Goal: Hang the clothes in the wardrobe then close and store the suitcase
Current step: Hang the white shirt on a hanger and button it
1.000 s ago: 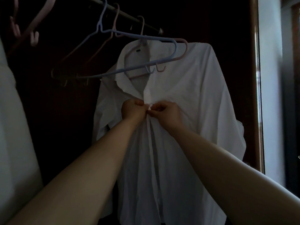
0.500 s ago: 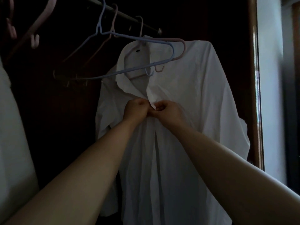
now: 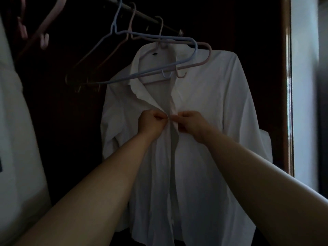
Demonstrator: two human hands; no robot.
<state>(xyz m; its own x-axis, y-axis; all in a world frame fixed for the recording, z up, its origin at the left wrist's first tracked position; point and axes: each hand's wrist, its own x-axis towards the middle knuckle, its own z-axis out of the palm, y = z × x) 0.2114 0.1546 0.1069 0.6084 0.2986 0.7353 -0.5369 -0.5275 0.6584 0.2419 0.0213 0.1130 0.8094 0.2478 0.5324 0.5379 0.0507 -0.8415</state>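
A white shirt [image 3: 213, 107] hangs on a hanger from the wardrobe rail [image 3: 142, 14], its front facing me and its collar open. My left hand [image 3: 152, 122] pinches the left edge of the shirt's front opening at chest height. Opposite it, my right hand [image 3: 190, 122] pinches the right edge. The two hands are a small gap apart, fingers curled on the cloth. The suitcase is not in view.
A blue hanger [image 3: 156, 55] and a pink hanger [image 3: 204, 57] hang bare in front of the shirt's collar. More pink hangers [image 3: 42, 32] hang at the upper left. A pale garment [image 3: 16, 130] fills the left edge. The wardrobe's wooden side frame [image 3: 286, 86] stands at the right.
My hands, pressed together on the shirt front before, have drawn slightly apart while still pinching the two edges. The shirt has swung a little.
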